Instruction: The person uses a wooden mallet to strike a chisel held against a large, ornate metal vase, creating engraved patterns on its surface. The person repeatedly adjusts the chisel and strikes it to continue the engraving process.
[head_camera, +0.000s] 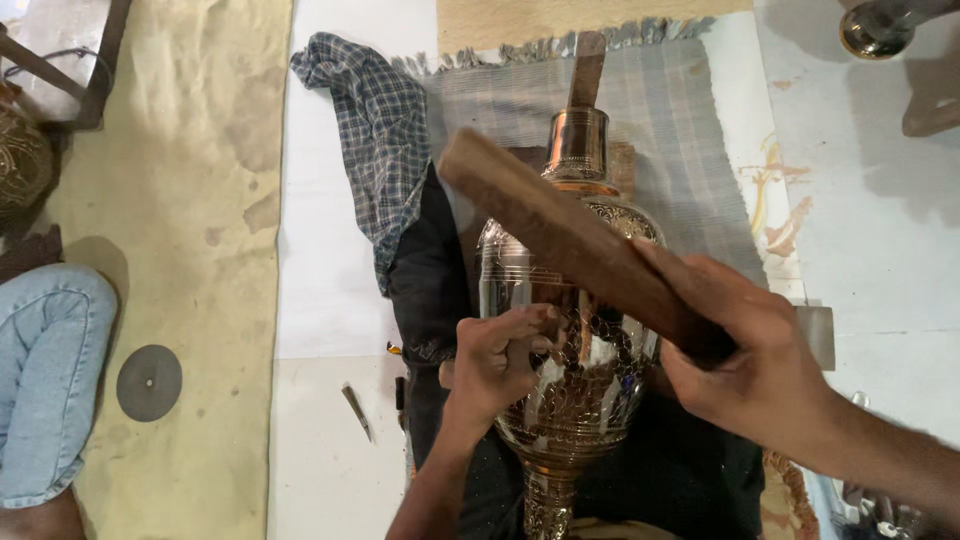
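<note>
Pretty bright, even light overall. The wooden stick (580, 245) above the right hand's fingers (700, 285) is motion-blurred, and glare spots shine off the metal vase (575, 400) beside the left fingers (520, 330).

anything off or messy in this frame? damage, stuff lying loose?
No damage shows on the metal vase. The left hand rests on it; the right hand holds a wooden bat above it. A small pointed tool and a grey disc lie loose on the stained floor covering.

Glossy engraved metal vase (570, 330), rough matt wooden block (570, 240), checked cloth (375, 130) beside it.
</note>
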